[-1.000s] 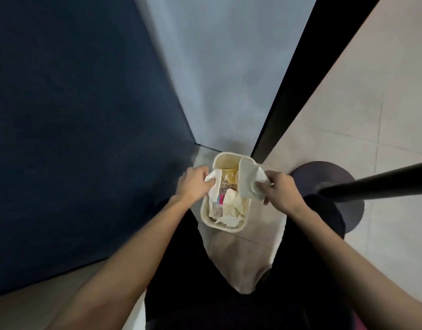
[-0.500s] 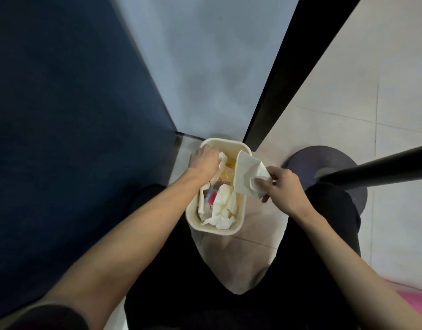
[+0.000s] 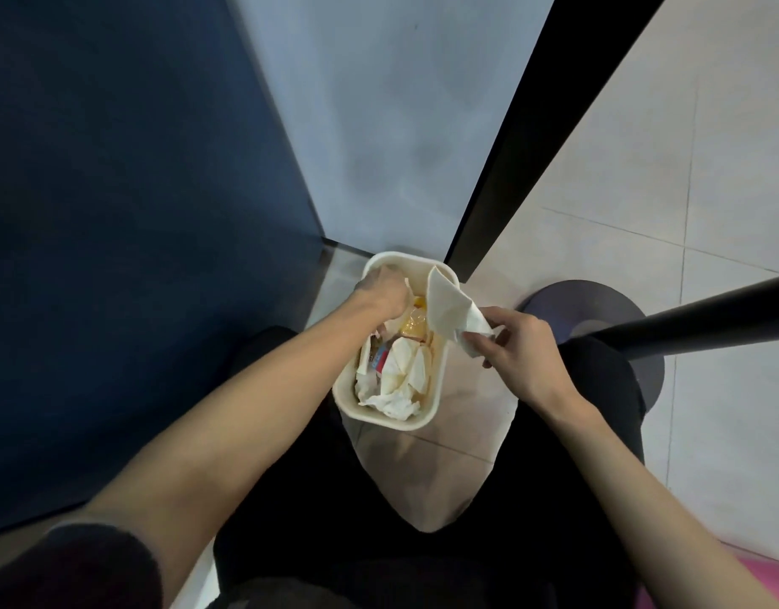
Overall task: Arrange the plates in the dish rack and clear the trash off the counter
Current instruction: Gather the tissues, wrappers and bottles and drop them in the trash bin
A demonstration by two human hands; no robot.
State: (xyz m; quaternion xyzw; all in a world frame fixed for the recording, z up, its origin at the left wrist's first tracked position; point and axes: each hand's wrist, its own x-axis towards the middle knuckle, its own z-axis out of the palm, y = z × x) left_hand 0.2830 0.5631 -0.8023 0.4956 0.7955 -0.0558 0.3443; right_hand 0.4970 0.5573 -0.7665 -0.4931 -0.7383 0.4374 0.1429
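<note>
A cream trash bin (image 3: 394,421) stands on the floor between my legs, holding crumpled white tissues (image 3: 403,380), a yellow wrapper (image 3: 413,327) and a red-blue packet. My left hand (image 3: 385,292) reaches into the bin's far end, fingers curled down among the trash; a bit of white paper shows at its fingertips. My right hand (image 3: 517,349) pinches a white napkin (image 3: 449,312) over the bin's right rim, and the napkin hangs partly into the bin.
A dark blue cabinet side (image 3: 137,213) rises at left, a pale wall (image 3: 378,125) behind the bin, a black post (image 3: 532,125) beside it. A black pole (image 3: 695,318) on a round dark base (image 3: 585,301) stands at right on the tiled floor.
My left hand has moved from the bin's left rim deeper into its far end. The right hand has kept the napkin over the right rim. The view has come closer to the bin.
</note>
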